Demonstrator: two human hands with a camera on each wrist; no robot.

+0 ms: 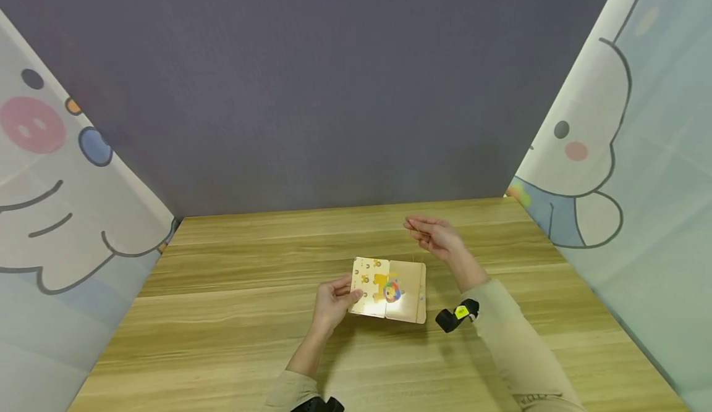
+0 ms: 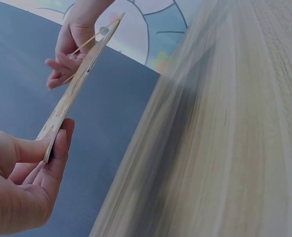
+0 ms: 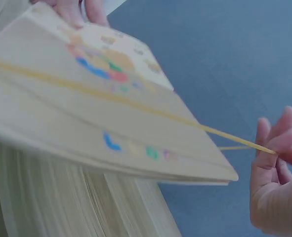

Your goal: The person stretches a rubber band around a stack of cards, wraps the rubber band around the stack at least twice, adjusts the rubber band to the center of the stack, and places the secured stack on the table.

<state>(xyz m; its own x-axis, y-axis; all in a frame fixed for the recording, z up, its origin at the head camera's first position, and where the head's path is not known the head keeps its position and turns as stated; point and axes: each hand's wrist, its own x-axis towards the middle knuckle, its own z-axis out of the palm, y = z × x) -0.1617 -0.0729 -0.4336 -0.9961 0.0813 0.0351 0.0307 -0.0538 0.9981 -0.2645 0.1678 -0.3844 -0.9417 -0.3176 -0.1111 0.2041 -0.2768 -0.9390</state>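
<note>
My left hand [image 1: 331,305] pinches the notebook [image 1: 396,290] at its nine o'clock edge, above the wooden table [image 1: 222,319]. My right hand [image 1: 436,239], toward one o'clock from it, pinches the yellow elastic band [image 3: 86,90], pulled taut.

In front of you, the desk [image 1: 239,294] shows yellowish-brown wood grain streaking from its left edge towards its right; soft shadows [image 1: 342,347] fall across its near half.

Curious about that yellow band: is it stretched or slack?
Stretched: the band runs straight past the notebook to the right hand pinching it.
</note>
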